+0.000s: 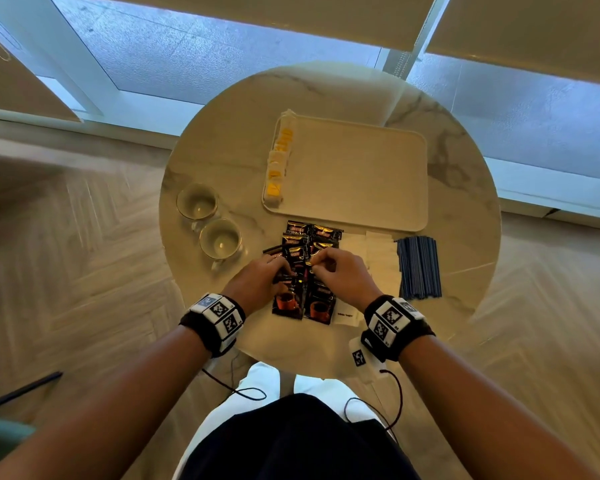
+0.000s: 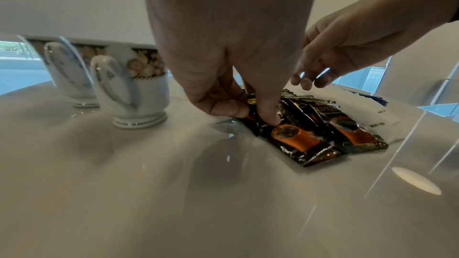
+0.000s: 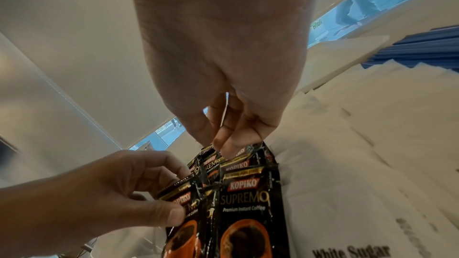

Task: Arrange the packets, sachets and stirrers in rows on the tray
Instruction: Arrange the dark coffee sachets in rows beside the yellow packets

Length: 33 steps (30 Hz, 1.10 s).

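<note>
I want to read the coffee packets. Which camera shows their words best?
The right wrist view: the Kopiko coffee packets fill it, print readable. The head view shows them small under both hands; the left wrist view shows mainly their cup pictures.

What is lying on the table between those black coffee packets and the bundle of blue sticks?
White sugar sachets fill that stretch, overlapping one another between the coffee packets and the blue stirrers. The head view shows it; the right wrist view shows their "White Sugar" print.

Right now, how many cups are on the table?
2. Both stand on the table's left side, left of the coffee sachets: the far cup near the tray's near-left corner, the near cup just beside it. None seems hidden.
</note>
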Motion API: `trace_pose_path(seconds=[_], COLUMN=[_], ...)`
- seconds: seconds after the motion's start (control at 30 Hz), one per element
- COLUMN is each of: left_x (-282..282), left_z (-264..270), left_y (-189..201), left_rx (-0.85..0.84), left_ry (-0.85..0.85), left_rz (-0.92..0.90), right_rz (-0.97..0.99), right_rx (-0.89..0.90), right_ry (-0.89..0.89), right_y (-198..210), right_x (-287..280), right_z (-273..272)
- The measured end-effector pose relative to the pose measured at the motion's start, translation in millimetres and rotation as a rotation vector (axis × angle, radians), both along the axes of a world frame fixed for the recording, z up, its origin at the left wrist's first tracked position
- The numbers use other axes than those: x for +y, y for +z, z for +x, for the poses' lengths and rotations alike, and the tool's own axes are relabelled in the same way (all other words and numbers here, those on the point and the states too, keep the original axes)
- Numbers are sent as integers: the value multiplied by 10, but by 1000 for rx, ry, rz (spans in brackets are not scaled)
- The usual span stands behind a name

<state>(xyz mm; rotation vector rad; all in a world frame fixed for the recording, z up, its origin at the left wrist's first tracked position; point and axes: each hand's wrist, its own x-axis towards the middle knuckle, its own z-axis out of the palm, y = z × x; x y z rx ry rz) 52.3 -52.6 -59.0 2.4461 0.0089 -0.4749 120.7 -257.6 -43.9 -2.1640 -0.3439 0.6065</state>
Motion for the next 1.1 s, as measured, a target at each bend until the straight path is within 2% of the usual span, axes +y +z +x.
trace_pose_path(seconds=[0.17,0.3,0.4,0.5,0.6,0.67,0.73,0.97,1.1], left_x=[97,166,167,126,57,-5,-47,-75,-22], left_z=[-5,25,88,111,68,12,-49,-82,-68], left_y=[135,304,372,320,195,102,3,-94,-42], left_rx=[-112,-247,-301,-254,-120,3,57,15,-35], left_ry=[-58,-126,-122,-40,59,96,84,40,12], left_rz=[-1,-37,-87,-53,90,41,-10,51,9], right_rz=[23,61,20,-2,-21,-32,-30,0,24], right_rx=[18,110,83,65,39,49,54,120,141], right_ry=[44,188,271,237,148,80,30,-43,-60], right_y=[1,52,77,78,60,47,44,83,83], right_x=[27,109,189,211,171,124,80,6,28], right_z=[18,33,31,48,94,135,172,228,240])
